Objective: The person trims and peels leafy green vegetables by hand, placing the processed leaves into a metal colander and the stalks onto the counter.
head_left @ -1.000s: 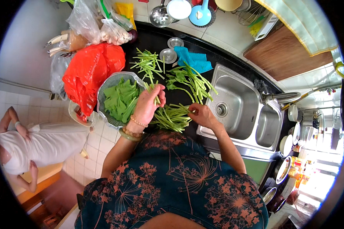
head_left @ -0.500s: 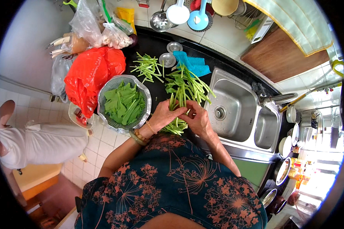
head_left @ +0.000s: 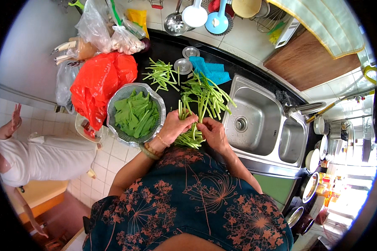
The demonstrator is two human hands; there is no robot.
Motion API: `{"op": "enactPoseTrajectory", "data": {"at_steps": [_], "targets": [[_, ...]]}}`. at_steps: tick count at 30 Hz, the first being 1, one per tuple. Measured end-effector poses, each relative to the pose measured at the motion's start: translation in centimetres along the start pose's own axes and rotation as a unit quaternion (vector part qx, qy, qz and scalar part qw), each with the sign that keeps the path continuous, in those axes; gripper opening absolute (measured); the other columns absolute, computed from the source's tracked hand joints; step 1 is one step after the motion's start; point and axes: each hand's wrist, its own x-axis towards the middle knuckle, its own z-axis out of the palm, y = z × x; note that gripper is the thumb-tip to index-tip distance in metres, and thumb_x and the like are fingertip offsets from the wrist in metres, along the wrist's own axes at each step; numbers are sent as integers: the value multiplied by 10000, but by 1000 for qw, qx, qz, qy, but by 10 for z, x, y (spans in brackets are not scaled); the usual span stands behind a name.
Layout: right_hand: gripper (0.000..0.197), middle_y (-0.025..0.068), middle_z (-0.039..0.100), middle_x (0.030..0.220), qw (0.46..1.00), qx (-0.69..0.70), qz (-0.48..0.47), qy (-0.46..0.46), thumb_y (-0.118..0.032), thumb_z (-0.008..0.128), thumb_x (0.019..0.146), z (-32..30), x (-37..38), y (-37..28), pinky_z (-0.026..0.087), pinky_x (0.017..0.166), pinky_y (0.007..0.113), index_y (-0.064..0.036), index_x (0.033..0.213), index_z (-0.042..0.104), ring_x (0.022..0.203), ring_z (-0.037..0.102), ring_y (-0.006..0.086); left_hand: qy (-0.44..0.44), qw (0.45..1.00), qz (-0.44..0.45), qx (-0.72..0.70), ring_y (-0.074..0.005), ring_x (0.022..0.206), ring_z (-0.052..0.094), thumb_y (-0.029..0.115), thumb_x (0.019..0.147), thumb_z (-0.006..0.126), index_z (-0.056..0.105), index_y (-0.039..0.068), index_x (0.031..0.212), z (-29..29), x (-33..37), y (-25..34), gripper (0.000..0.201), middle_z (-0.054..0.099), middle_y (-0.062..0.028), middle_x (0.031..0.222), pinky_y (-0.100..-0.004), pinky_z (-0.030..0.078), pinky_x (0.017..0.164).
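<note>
My left hand (head_left: 178,126) is closed round a few green leafy vegetable stalks that stick up past its fingers. Close beside it, my right hand (head_left: 213,133) pinches a stalk at its fingertips; the exact grip is partly hidden. In front of both hands lies a loose pile of leafy vegetable stalks (head_left: 215,98) on the black counter. More cut stalks (head_left: 191,139) lie under my hands, next to my body. To the left stands a clear, wavy-rimmed bowl (head_left: 162,103) with picked green leaves (head_left: 136,115) in it. A separate heap of trimmed stems (head_left: 162,74) lies beyond the bowl.
A steel double sink (head_left: 262,134) with a faucet (head_left: 310,107) is at my right. Two metal sink strainers (head_left: 183,66) and a blue cloth (head_left: 211,70) lie at the back. A red plastic bag (head_left: 102,79) stands far left. Another person in white (head_left: 58,157) is at the left.
My hands have drawn slightly apart, the left one shifting left with its stalks. The other person at the left has raised a hand.
</note>
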Motion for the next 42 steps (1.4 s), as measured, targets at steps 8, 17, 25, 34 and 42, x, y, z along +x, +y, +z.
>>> {"op": "enactPoseTrajectory", "data": {"at_steps": [8, 17, 25, 34, 42], "targets": [[211, 0, 591, 729, 919, 391, 51, -19, -242, 589, 970, 17, 3, 4, 430, 545, 217, -33, 943, 605, 601, 546, 83, -36, 976, 14, -212, -48, 556, 430, 236, 914, 666, 640, 42, 895, 0, 6, -11, 197, 524, 29, 680, -198, 288, 474], [217, 46, 608, 927, 855, 497, 25, -143, -261, 574, 973, 3, 2, -10, 449, 595, 275, -56, 1032, 607, 752, 570, 110, 25, 956, 45, -290, -57, 573, 447, 279, 893, 688, 605, 83, 895, -17, 14, 4, 214, 518, 39, 704, -190, 318, 477], [338, 39, 595, 948, 850, 484, 66, -195, -317, 494, 1004, 1, 4, -16, 480, 656, 282, -31, 1161, 581, 738, 550, 113, -108, 975, -48, -186, -91, 615, 564, 292, 961, 576, 597, 69, 1100, 1, 5, 21, 263, 541, 31, 749, -240, 480, 578], [350, 28, 585, 841, 979, 116, 94, -140, -346, 475, 1014, -5, 13, -12, 440, 556, 239, -18, 1053, 591, 651, 528, 99, -27, 996, 75, 50, -18, 547, 451, 227, 909, 663, 628, 61, 895, 1, 13, 9, 171, 554, 52, 657, -187, 302, 475], [300, -16, 480, 717, 947, 284, 99, -116, -352, 465, 1021, 5, 9, -8, 321, 485, 211, -81, 902, 512, 559, 390, 58, 24, 953, 180, 241, -49, 656, 522, 199, 905, 670, 643, 22, 899, -3, 15, 5, 179, 601, 41, 720, -228, 424, 570]]}}
